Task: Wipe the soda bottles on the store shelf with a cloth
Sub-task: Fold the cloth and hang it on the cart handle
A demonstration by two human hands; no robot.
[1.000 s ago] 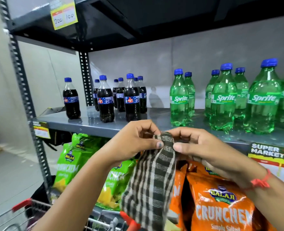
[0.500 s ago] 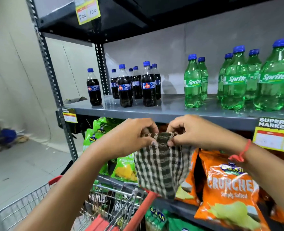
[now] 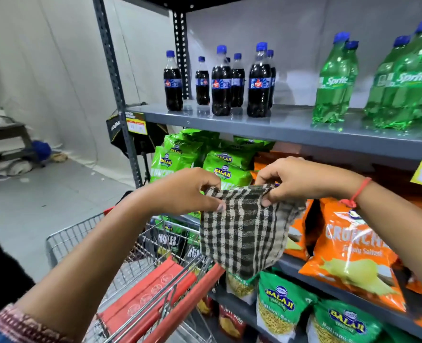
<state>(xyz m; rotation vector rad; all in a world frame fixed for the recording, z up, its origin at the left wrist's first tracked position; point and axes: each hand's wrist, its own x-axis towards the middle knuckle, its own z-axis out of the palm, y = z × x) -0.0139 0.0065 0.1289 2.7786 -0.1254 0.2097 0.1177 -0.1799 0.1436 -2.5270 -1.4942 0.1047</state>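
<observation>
Both hands hold a checked cloth (image 3: 242, 231) by its top edge, below the grey shelf (image 3: 266, 125). The left hand (image 3: 187, 191) and right hand (image 3: 301, 180) each have their fingers pinching a corner; compared with half a second ago, the hands are farther apart and the cloth hangs wider. The cola bottles (image 3: 221, 82) and Sprite bottles (image 3: 333, 80) stand untouched on the shelf, now larger in view. A shopping cart (image 3: 120, 246) shows more fully below.
</observation>
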